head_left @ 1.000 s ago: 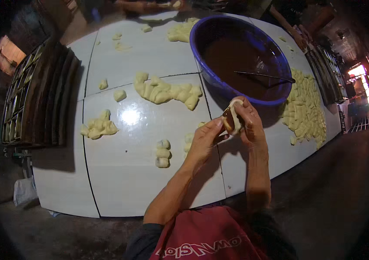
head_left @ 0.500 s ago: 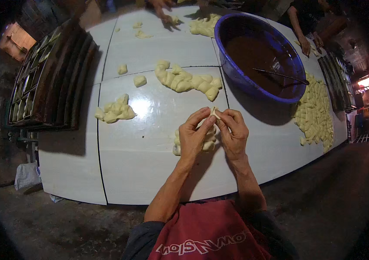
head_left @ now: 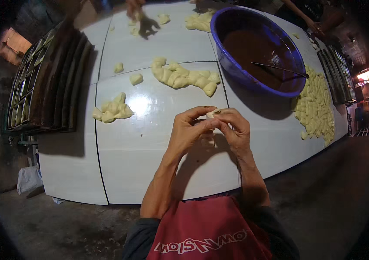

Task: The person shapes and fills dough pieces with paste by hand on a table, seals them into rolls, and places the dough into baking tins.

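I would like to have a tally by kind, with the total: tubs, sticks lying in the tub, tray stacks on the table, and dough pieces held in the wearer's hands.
Tub: 1
Stick: 1
Tray stacks, left and right: 2
Held dough, between left hand and right hand: 1
Total: 5

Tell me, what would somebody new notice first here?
Probably the big blue tub of brown stuff, toward the right of the white table. Then maybe the left hand and right hand pinching a small pale piece near the middle, and the dark trays packed together at the left.
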